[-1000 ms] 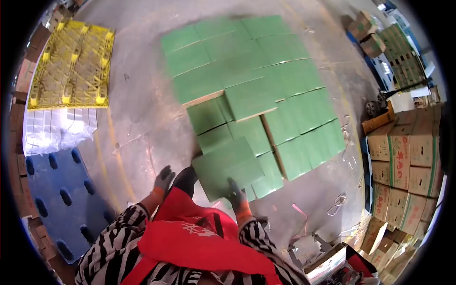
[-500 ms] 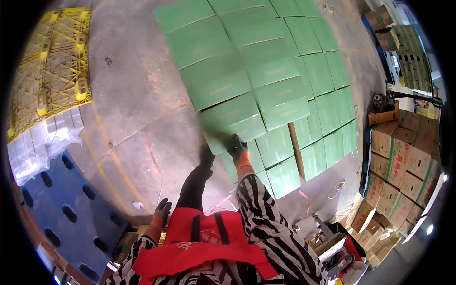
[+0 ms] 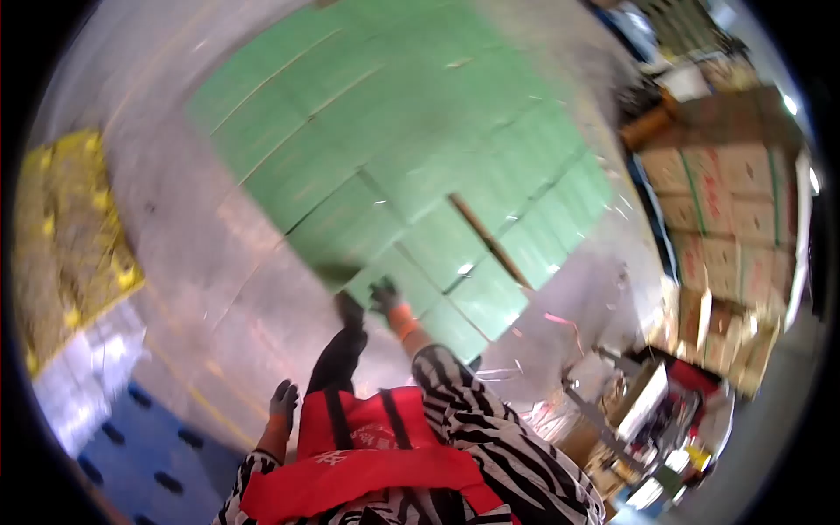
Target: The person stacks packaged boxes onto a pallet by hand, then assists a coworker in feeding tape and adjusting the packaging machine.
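Boxes (image 3: 409,162) lie beneath right fingers (image 3: 387,284).

I am viewing the splayed gloved right hand (image 3: 384,296) at the green boxes (image 3: 337,214), contact unclear; the left hand (image 3: 283,402) is hanging beside the red apron (image 3: 367,477).

Grey floor (image 3: 175,201) spreads around me, with a yellow pallet (image 3: 83,188) and blue pallet (image 3: 210,464) left, stacked brown cartons (image 3: 722,197) right, and bright spots (image 3: 790,105), perhaps lamps, beyond them.

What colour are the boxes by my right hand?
Green; the boxes show best in the head view.
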Available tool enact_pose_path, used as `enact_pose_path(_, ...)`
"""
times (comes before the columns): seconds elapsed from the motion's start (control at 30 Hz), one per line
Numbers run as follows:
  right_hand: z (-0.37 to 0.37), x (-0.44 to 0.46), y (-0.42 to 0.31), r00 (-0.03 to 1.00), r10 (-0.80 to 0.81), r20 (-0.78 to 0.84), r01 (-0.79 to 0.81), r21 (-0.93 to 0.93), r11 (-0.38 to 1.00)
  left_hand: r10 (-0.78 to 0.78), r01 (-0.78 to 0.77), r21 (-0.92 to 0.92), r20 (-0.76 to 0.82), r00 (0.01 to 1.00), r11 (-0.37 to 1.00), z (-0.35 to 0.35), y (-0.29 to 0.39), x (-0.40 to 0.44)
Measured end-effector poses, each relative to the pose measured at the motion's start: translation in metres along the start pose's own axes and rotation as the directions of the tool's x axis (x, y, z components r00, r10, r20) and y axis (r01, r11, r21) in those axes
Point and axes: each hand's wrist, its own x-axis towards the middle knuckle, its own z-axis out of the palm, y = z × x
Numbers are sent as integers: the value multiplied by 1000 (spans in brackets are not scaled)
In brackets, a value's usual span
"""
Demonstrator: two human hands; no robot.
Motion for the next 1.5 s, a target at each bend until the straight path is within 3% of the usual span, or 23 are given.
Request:
enact_pose_path(0.03,-4,-29,37,988,-146,44,150,-115,982,29,-30,48,21,999,998,5,6,-4)
enact_pose_path(0.07,-22,-72,17,995,72,76,-82,139,987,35,-37,57,51,998,998,8,7,-2)
enact_pose_path(0.13,-57,-159,-28,859,497,127,-452,644,617,42,-53,203,59,997,978,26,12,-1)
enact_pose_path(0.2,-97,-256,-22,852,522,-31,-428,534,730,66,-97,314,108,992,944,51,19,-3)
enact_pose_path(0.27,-143,-357,-21,725,676,-133,-352,773,529,99,-151,410,146,984,900,83,18,0)
enact_pose_path(0.3,-165,-410,-6,707,670,-225,-269,791,549,113,-193,450,198,974,872,99,21,-1)
enact_pose_path(0.47,-212,-647,129,377,623,-685,-106,636,764,117,-296,450,384,916,843,219,18,-53)
enact_pose_path(0.5,-206,-683,188,335,573,-747,-165,552,817,141,-336,469,403,904,817,248,9,-62)
enact_pose_path(0.53,-201,-713,244,373,380,-847,-435,203,877,192,-421,497,448,873,758,280,-4,-71)
enact_pose_path(0.6,-207,-773,215,315,643,-698,-105,648,754,311,-685,521,631,711,509,347,-41,-71)
enact_pose_path(0.63,-218,-803,179,319,792,-521,-28,830,557,352,-817,457,744,567,351,385,-52,-69)
enact_pose_path(0.7,-207,-849,191,328,767,-551,138,831,538,135,-853,516,842,522,80,457,-103,-104)
enact_pose_path(0.73,-203,-867,188,247,835,-491,180,870,458,42,-893,447,894,446,-44,493,-123,-124)
enact_pose_path(0.83,-187,-911,171,68,901,-429,426,829,363,-167,-954,40,981,93,-299,619,-149,-194)
enact_pose_path(0.9,-157,-915,227,-99,862,-497,273,819,504,-33,-984,177,984,176,27,683,-177,-268)
enact_pose_path(0.97,-134,-920,253,-178,847,-500,137,840,525,-111,-977,117,984,138,-178,728,-187,-354)
enact_pose_path(1.03,-135,-928,249,-97,859,-503,84,856,511,-117,-995,40,992,51,-94,772,-213,-352)
enact_pose_path(1.1,-157,-947,217,52,881,-471,233,863,448,-155,-997,-11,988,0,-71,801,-240,-365)
enact_pose_path(1.17,-163,-948,240,-34,767,-641,184,750,635,-244,-993,-40,970,-10,-115,831,-271,-400)
enact_pose_path(1.23,-182,-961,238,-103,790,-604,368,715,595,-296,-996,-77,953,-61,-43,867,-311,-411)
enact_pose_path(1.37,-239,-989,218,-157,921,-357,559,737,381,-254,-959,-224,951,-175,-175,944,-383,-489)
enact_pose_path(1.43,-253,-1005,222,-125,884,-451,543,714,442,-297,-942,-268,934,-201,-205,960,-395,-593)
enact_pose_path(1.5,-275,-1020,234,-119,851,-511,483,719,499,-290,-910,-401,888,-357,-109,982,-423,-640)
